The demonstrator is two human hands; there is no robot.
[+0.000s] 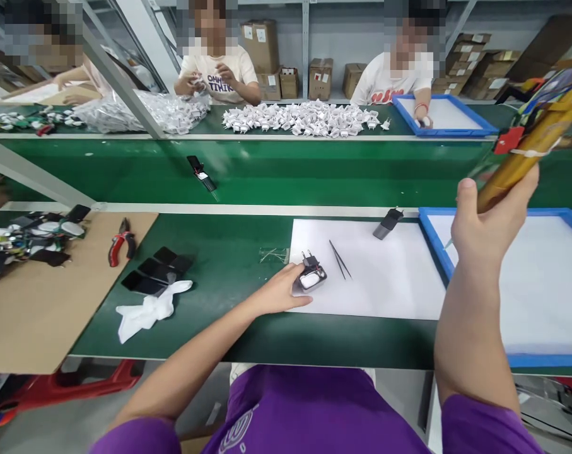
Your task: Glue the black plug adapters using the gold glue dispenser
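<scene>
- At far left, a brown board (pixel 30 328) carries a jumble of loose parts (pixel 28 236) and red-and-black pliers (pixel 122 243) with closed tips.
- Beside it on the dark green table (pixel 210 337) lie flat black pieces (pixel 157 271), with a crumpled white cloth (pixel 148 312) against them; the cloth looks soft and light.
- Left of centre, the person's left hand (pixel 282 291) reaches in. Its grip is closed around the left side of a black plug unit (pixel 320 282), fingers on the far side, thumb on the near side.
- The plug unit sits at the left part of a white sheet (pixel 390 284), its open face up, a white part (pixel 309 280) showing inside and two prongs (pixel 307 255) pointing away. It is probably light, with a stiff, rather smooth shell; the exposed insides look more fragile. The outer side walls seem the best hold, clear of the opening and prongs.
- Just right of it lie thin dark tweezers (pixel 340 258); farther right, another black plug piece (pixel 388 224).
- At right, the raised right hand (pixel 491 217) wraps its grip around the lower end of a slanted yellow rod (pixel 526 151), apparently stiff.
- Behind that forearm stretches a blue-rimmed tray (pixel 545 360).
</scene>
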